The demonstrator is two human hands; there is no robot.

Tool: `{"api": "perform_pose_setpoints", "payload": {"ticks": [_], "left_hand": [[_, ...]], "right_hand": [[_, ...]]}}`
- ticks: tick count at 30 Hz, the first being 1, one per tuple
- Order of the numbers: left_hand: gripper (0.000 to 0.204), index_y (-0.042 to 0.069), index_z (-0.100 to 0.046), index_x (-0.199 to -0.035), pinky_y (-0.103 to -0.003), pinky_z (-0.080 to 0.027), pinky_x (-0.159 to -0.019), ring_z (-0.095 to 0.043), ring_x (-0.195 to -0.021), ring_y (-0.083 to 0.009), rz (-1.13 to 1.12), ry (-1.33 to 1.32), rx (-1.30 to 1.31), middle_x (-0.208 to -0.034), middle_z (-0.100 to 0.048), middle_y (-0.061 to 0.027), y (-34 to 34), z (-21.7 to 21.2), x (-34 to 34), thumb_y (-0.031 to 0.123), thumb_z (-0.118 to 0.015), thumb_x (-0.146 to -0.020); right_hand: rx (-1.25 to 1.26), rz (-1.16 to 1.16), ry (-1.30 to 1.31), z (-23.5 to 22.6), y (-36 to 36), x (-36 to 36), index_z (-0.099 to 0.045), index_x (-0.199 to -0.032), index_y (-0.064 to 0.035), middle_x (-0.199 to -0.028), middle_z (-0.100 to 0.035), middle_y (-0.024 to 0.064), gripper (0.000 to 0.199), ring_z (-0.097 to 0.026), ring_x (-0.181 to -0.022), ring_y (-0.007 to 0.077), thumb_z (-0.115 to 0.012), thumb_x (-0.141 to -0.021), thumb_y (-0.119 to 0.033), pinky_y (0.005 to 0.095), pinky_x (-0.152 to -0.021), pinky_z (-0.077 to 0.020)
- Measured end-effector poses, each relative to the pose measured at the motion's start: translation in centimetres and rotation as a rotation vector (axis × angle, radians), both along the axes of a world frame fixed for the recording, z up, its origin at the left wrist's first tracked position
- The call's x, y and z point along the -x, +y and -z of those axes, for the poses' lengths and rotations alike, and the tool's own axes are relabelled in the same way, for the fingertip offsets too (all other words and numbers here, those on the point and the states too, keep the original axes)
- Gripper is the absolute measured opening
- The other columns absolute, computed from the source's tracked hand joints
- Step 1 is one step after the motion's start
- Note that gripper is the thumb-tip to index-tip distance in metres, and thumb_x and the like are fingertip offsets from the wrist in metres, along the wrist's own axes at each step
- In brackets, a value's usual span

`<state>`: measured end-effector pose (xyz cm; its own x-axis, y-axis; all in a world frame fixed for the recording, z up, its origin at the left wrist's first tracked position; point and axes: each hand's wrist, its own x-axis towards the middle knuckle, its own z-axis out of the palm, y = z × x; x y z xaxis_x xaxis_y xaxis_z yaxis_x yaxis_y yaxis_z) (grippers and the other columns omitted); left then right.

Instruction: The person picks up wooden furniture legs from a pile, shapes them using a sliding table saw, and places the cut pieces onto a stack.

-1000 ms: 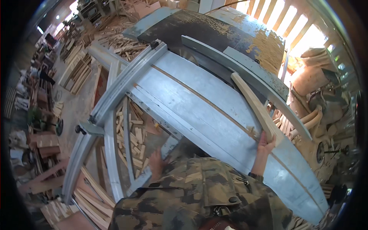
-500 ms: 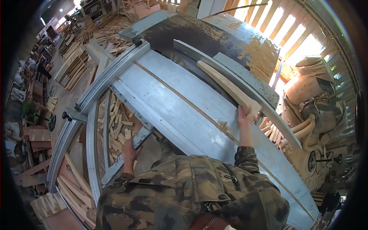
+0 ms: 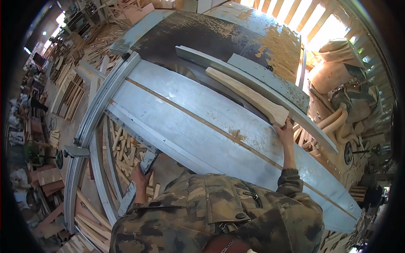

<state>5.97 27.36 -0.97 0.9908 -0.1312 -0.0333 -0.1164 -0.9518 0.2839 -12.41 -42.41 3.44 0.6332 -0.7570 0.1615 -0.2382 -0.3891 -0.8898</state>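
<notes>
A pale, curved piece of wood [image 3: 249, 95], wider at its near end, lies along the grey fence [image 3: 261, 97] of a sliding table saw. My right hand [image 3: 286, 135] holds that wide near end, its fingers bent around the butt. Beyond the far tip of the wood, part of the saw blade [image 3: 184, 72] shows in a dark slot. Lower left, my left hand [image 3: 141, 179] is wrapped around a worn grey metal bar [image 3: 148, 161] beside the sliding table [image 3: 190, 122]. The bar hides part of its fingers.
A metal rail with a stop [image 3: 76, 151] runs along the left. Wood offcuts [image 3: 122, 147] lie below the frame. Sawdust covers parts of the dark table [image 3: 181, 36] behind the fence. Dust-collector bags and hoses [image 3: 333, 120] stand at the right.
My right hand has shifted from the near side of the wood to its butt end. My left hand stays on the bar. The whole view has turned slightly.
</notes>
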Motion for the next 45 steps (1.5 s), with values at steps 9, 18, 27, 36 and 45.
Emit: {"api": "perform_pose_setpoints", "payload": {"ticks": [9, 18, 27, 36, 45], "left_hand": [[0.064, -0.001, -0.056, -0.130, -0.050, -0.044, -0.099, -0.054, -0.115, -0.0422, 0.133, -0.394, -0.015, -0.123, -0.058, -0.0236, -3.3, -2.6, 1.6, 0.022, -0.083, -0.077], [0.023, 0.002, -0.067, -0.106, -0.037, -0.052, -0.066, -0.065, -0.074, -0.0297, 0.512, -0.084, 0.456, -0.093, -0.067, -0.0154, -24.8, -8.3, 6.1, 0.011, -0.074, -0.085], [0.057, 0.002, -0.052, -0.142, -0.035, -0.052, -0.096, -0.063, -0.119, -0.0255, 0.722, 0.534, 0.678, -0.135, -0.060, -0.0166, -45.3, -9.1, 6.0, 0.006, -0.072, -0.089], [0.099, -0.008, -0.001, -0.157, -0.044, -0.027, -0.120, -0.021, -0.152, -0.0330, 0.745, 0.712, 0.878, -0.165, -0.009, -0.0244, -51.1, -6.6, 4.7, 0.012, -0.070, -0.089], [0.103, -0.009, 0.000, -0.157, -0.043, -0.021, -0.122, -0.020, -0.152, -0.0353, 0.785, 0.686, 0.871, -0.165, -0.009, -0.0268, -51.8, -5.4, 4.7, 0.011, -0.072, -0.085]], "right_hand": [[0.185, 0.121, 0.192, 0.3, 1.7, -2.6, -0.059, -0.118, 0.0002, -0.104, -0.072, 0.0213, 0.056, -0.069, -0.097, 0.0401, -0.083, -0.078, -0.031, 0.0445, -0.085, -0.0539], [0.143, 0.017, 0.107, -0.2, 3.4, -7.9, -0.058, -0.105, 0.0010, -0.090, -0.071, 0.0260, 0.049, -0.069, -0.088, 0.0432, -0.082, -0.079, -0.033, 0.0483, -0.077, -0.0542], [0.047, -0.127, 0.068, 2.0, 1.7, -5.7, -0.059, -0.128, 0.0028, -0.129, -0.062, 0.0177, 0.068, -0.065, -0.097, 0.0306, -0.085, -0.075, -0.031, 0.0386, -0.082, -0.0536], [0.354, -0.064, 0.121, 1.2, 2.7, -7.8, -0.060, -0.131, -0.0015, -0.136, -0.062, 0.0093, 0.067, -0.057, -0.086, 0.0230, -0.076, -0.079, -0.040, 0.0338, -0.073, -0.0487], [0.433, -0.111, 0.261, 0.9, 2.2, -8.4, -0.064, -0.130, -0.0014, -0.137, -0.063, 0.0063, 0.064, -0.056, -0.078, 0.0194, -0.076, -0.077, -0.036, 0.0310, -0.066, -0.0451]]}}
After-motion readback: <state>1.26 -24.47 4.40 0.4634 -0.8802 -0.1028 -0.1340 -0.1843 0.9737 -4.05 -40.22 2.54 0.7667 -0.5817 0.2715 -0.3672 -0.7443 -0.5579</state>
